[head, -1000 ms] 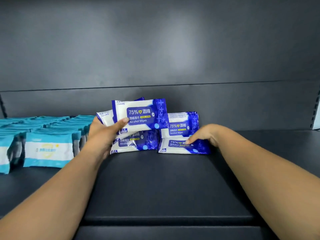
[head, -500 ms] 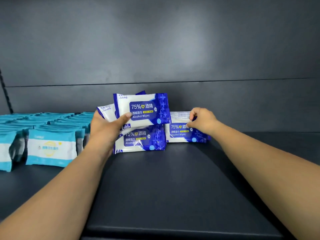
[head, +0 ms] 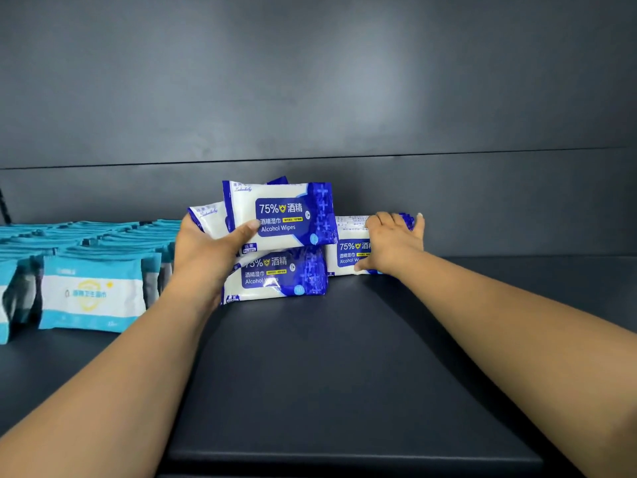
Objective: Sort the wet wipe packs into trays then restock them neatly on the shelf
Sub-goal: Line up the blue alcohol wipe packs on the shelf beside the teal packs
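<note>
Landmark: lower blue alcohol-wipes pack [head: 275,276], lying on the dark shelf [head: 344,367] near its back wall. Both bare forearms reach in from the near edge toward it. Left of it, teal-and-white wipe packs [head: 91,293] stand in rows, front one facing the camera. Left hand [head: 206,251] sits at its left end, grip closed on an upper blue pack [head: 279,212] held just above it, thumb across the face; 1 more pack [head: 206,220] is tucked behind in the same hand. Right of it, touching, is another blue pack [head: 348,250]; right hand [head: 393,241] covers it, fingers curled over the top edge, thumb at the bottom edge, so gripping
</note>
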The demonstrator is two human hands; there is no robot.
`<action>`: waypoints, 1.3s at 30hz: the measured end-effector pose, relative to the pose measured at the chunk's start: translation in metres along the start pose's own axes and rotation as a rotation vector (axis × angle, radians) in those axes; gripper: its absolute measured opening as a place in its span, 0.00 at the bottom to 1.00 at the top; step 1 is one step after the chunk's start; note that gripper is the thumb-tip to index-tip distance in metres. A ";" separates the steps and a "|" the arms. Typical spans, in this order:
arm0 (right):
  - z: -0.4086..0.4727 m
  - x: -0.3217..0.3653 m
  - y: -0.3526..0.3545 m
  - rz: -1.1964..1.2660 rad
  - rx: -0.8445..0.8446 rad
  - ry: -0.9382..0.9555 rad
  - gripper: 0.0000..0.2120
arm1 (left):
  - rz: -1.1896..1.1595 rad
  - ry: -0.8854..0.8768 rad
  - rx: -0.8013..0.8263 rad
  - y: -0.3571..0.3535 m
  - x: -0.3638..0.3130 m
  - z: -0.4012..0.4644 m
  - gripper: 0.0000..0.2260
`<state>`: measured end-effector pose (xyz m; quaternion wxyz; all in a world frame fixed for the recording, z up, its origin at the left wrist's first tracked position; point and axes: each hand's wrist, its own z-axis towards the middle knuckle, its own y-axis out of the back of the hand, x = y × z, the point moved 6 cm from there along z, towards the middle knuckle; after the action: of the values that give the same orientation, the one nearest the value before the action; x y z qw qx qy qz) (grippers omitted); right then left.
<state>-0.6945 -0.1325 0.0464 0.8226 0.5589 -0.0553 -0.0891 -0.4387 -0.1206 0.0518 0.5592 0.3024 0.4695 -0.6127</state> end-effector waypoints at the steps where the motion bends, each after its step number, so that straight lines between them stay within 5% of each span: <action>1: 0.001 0.000 -0.001 -0.005 -0.001 -0.010 0.40 | -0.002 0.001 0.000 0.000 0.000 0.000 0.21; 13: -0.006 -0.018 0.016 0.181 0.007 -0.003 0.37 | -0.036 0.023 0.065 -0.008 -0.002 -0.010 0.18; 17: -0.023 -0.038 0.057 0.627 -0.234 -0.172 0.19 | -0.052 0.043 0.126 -0.013 -0.004 -0.015 0.17; 20: -0.047 -0.012 0.059 1.260 0.139 -0.193 0.19 | -0.056 0.061 0.191 -0.017 -0.003 -0.016 0.18; 22: -0.062 0.006 0.053 1.389 0.340 -0.136 0.13 | -0.064 0.076 0.242 -0.022 -0.002 -0.018 0.16; 24: -0.066 0.015 0.047 1.421 0.359 -0.093 0.04 | -0.040 0.071 0.266 -0.025 0.000 -0.020 0.12; 29: -0.060 0.001 0.041 1.488 0.190 -0.148 0.06 | 0.079 -0.019 0.225 -0.027 -0.002 -0.021 0.03; 34: -0.051 -0.044 0.036 1.436 -0.124 -0.278 0.07 | 0.011 -0.068 0.001 -0.003 -0.005 -0.007 0.04; 39: -0.036 -0.056 0.003 1.200 -0.080 -0.355 0.08 | -0.149 -0.062 -0.070 0.006 -0.007 -0.005 0.05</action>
<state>-0.7418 -0.0871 0.0365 0.7278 0.3759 -0.4920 0.2949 -0.4326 -0.1128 0.0553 0.5368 0.2279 0.4939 -0.6450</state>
